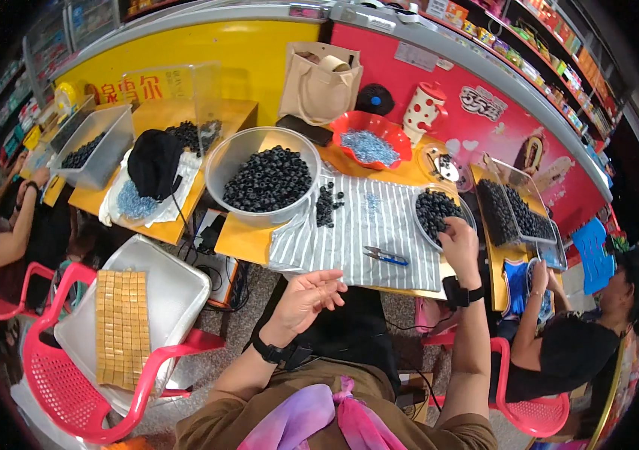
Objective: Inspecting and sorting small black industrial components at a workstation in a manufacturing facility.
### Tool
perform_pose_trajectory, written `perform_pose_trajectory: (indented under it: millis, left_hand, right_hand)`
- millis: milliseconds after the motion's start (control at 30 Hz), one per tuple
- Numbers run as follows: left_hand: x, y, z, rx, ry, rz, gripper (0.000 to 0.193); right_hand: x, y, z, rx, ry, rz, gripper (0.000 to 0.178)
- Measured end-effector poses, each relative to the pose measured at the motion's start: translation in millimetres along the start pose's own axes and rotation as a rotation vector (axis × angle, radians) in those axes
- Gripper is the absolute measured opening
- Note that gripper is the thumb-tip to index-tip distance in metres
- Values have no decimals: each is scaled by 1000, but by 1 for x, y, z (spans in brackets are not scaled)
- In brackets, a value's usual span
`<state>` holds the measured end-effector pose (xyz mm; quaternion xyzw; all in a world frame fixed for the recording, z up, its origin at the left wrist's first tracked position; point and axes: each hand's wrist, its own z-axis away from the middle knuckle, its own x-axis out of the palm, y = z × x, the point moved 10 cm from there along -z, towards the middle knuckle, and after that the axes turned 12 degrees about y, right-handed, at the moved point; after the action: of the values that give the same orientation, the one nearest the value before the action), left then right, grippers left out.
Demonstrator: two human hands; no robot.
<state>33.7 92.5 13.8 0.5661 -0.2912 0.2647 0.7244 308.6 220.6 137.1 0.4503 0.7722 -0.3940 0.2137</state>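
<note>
My left hand (308, 301) hovers palm up before the table's near edge, its fingers stretched out and nothing visible in them. Over the rim of a clear round bowl (472, 216) my right hand (460, 244) reaches down, fingertips pinched together at the small black ring-like parts (433, 208) inside. Whether a part sits between those fingertips is hidden. A grey-and-white striped cloth (312, 251) covers the table between the hands. On it lie blue-handled thread snips (387, 256), a loose group of black parts (327, 204) and a small scatter of pale blue pieces (372, 201).
A large clear tub (214, 169) of black parts stands left of the cloth. Behind the cloth are a red scalloped bowl (343, 124) of pale blue pieces, a beige bag (318, 94) and a polka-dot tumbler (423, 112). Pink chairs (57, 375) flank me; another person (571, 345) works at right.
</note>
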Motion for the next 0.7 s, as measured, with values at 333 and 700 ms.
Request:
perform_pose_trajectory:
  millis: [333,700]
  left_hand:
    - [-24,2,-4,-58,128,-21,30]
    - [-27,7,-3,-22,109,49,28]
  right_hand:
    - [-52,-240,16,-257,-239,-870,11]
    - [-156,-296,31,-233,113,-1210,13]
